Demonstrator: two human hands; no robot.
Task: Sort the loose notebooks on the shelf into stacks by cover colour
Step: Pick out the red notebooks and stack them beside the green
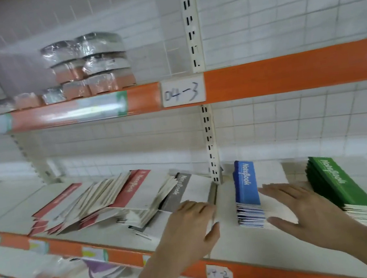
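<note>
A neat blue notebook stack (247,191) lies on the middle shelf (230,237) right of the upright. Beside it on the right lies a green notebook stack (336,184). My right hand (302,207) rests flat on the blue stack's white cover, fingers spread. My left hand (191,228) sits at the stack's left side, fingers loosely bent, thumb toward the stack; whether it touches the stack is unclear. Left of the upright lies a loose heap of red notebooks (98,202) with a grey notebook (180,193) at its right edge.
A cream slotted upright (211,144) splits the shelf. The upper shelf (285,73), labelled 04-3, carries shrink-wrapped packs (90,64). An orange front rail (122,252) with price tags runs below the notebooks. Small goods lie on the lowest shelf.
</note>
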